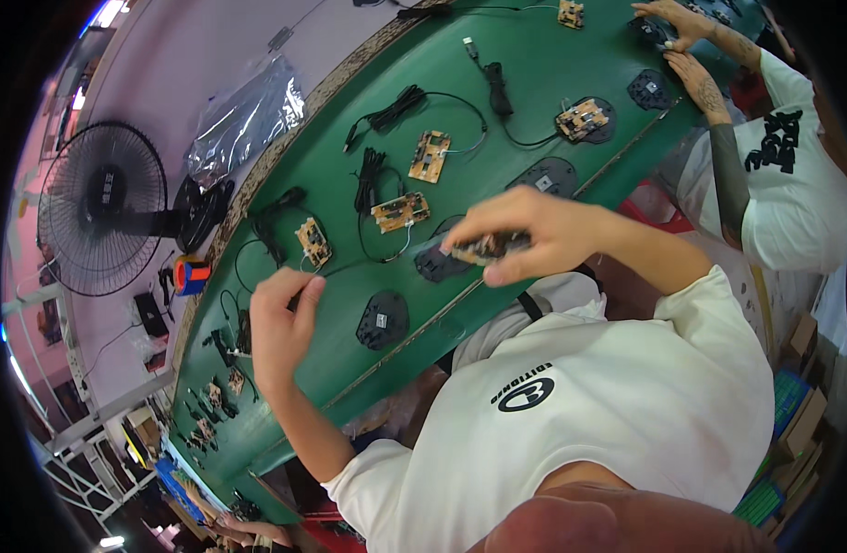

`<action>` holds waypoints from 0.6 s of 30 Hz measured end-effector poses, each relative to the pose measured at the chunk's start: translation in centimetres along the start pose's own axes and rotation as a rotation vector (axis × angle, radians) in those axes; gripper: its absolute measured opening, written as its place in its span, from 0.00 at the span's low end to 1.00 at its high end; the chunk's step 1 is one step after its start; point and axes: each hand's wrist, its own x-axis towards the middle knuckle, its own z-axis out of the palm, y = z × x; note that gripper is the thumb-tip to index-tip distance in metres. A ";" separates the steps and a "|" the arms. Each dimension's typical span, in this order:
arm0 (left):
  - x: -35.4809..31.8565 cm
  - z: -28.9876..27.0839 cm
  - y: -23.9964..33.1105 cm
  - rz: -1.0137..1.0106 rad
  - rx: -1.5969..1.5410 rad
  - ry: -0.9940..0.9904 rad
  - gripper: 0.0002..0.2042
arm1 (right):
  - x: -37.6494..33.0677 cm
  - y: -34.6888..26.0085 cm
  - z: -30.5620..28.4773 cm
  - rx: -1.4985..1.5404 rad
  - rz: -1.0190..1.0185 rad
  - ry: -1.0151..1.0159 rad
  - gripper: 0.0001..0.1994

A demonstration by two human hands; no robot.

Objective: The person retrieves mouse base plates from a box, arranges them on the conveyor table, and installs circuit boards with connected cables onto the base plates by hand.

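My right hand (pixel 543 230) grips a tan circuit board (pixel 486 247) with dark parts on it, fingers over the top and thumb below. Partly under that board on the green table lies a black plastic shell (pixel 439 265). Off to the left, my left hand (pixel 283 318) is closed with its fingers curled; a thin black cable (pixel 342 268) runs up to it, but what it pinches is hidden. Just beyond that hand sits another circuit board (pixel 313 243). Between my hands, nearer me, rests a black shell (pixel 383 320) with a small pale square label.
Farther along the green table (pixel 340 359) lie more circuit boards (pixel 430 156) with bundled black cables (pixel 396 109), and another shell (pixel 545 175). A co-worker's hands (pixel 686 46) handle a dark part at the far right. A fan (pixel 105 207) and a plastic bag (pixel 248 120) stand beyond the table's edge.
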 end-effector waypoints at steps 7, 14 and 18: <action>-2.0 2.4 -2.9 -0.101 -0.209 0.111 0.06 | 4.4 0.9 3.0 -0.131 -0.165 -0.006 0.24; 9.5 0.0 3.2 0.230 -0.295 0.351 0.07 | 3.0 -3.4 -6.0 -0.244 -0.270 0.504 0.20; 19.0 2.9 6.4 0.397 -0.296 0.337 0.10 | 1.9 -3.1 -13.1 -0.406 -0.302 0.872 0.24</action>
